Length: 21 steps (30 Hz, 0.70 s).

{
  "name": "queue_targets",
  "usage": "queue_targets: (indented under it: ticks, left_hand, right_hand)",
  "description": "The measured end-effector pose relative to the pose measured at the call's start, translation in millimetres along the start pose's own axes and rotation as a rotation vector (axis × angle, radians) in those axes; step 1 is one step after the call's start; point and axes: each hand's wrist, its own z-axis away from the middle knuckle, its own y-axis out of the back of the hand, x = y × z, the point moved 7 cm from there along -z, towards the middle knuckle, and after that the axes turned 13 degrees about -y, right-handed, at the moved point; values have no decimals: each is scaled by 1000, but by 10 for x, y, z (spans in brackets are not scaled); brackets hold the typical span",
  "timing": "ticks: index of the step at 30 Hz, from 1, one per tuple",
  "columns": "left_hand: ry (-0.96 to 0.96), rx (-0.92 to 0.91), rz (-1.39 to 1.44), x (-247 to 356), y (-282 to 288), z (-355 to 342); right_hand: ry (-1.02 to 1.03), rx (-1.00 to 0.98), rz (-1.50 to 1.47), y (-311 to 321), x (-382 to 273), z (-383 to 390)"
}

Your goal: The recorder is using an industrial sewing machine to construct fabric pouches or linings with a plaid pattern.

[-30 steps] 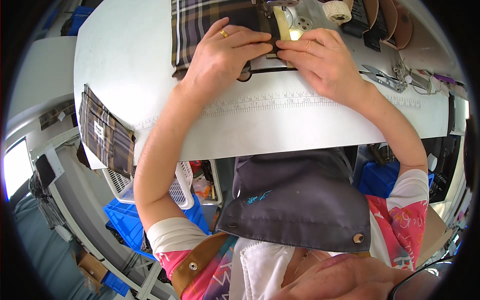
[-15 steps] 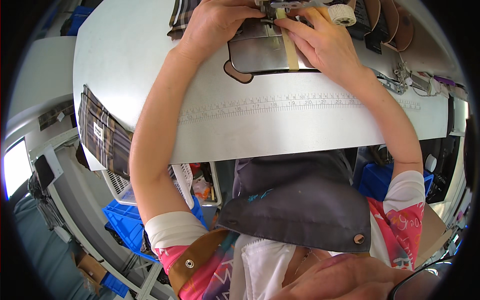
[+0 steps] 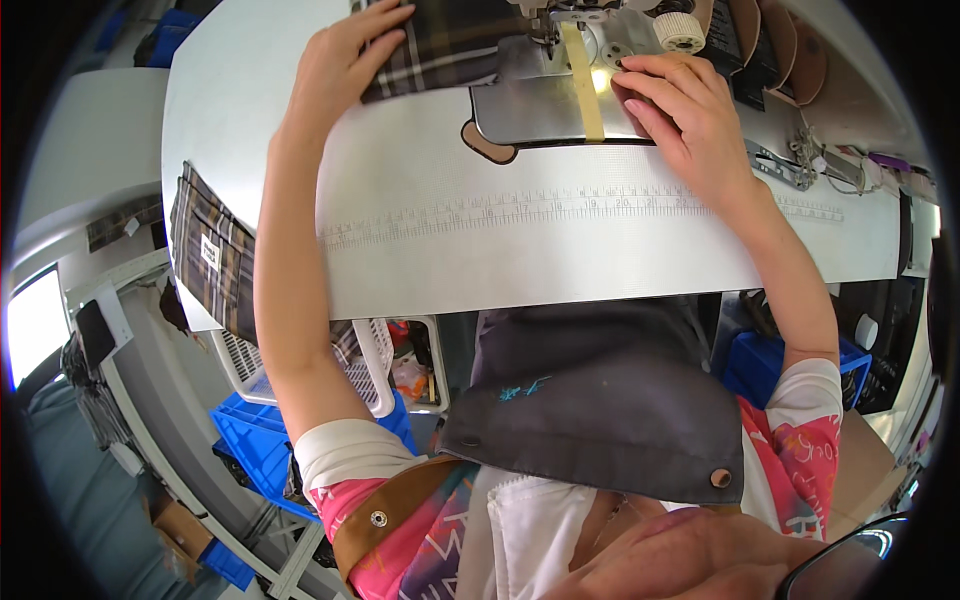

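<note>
Under left grip (image 3: 335,65), plaid cloth (image 3: 450,45), extending to its right

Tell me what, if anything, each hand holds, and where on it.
The left hand is on the plaid cloth, at its left edge; gripping or just touching cannot be told. The right hand holds nothing visible.

Your white sewing table (image 3: 450,275), with plaid cloth at work
A plaid cloth (image 3: 455,48) lies toward the far side, its right end reaching over the metal plate (image 3: 535,112) set in your tabletop; a ruler scale (image 3: 590,207) runs between that plate and the near edge; a folded plaid piece (image 3: 205,285) covers your near left corner; metal scissors (image 3: 780,167) lie toward the right edge, partly hidden.
</note>
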Motion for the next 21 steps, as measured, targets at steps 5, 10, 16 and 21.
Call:
queue_targets:
  ticks: [5,10,16,21]
  left_hand:
    - [110,-141,-441,1127,76,577]
    - [60,-108,-264,1496,-30,545]
    - [-240,-90,-212,1424,-377,260]
    - [-267,-64,-244,1297,-461,124]
  right_hand:
    - [44,-20,-68,-23,-121,78]
    - [158,-49,-5,-105,-395,178]
    - [111,-61,36,-133,-361,150]
    - [143,-16,59,-177,-255,-30]
